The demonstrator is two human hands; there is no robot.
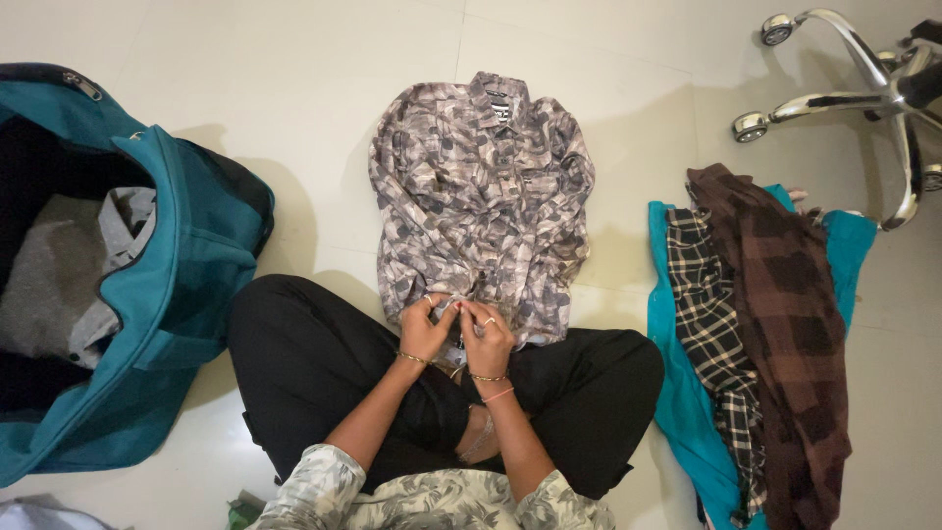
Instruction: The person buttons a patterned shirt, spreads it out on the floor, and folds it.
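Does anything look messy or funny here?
A bit messy. The clothes pile on the right is a loose, crumpled heap on the floor, and the teal bag gapes open with grey cloth bunched inside. The shirt lies flat and neat, both hands at its bottom edge.

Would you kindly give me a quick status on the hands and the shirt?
Left hand and right hand both pinching the bottom hem of the patterned shirt. Shirt flat on floor, collar away. Nothing in the way; clothes pile right, teal bag left.
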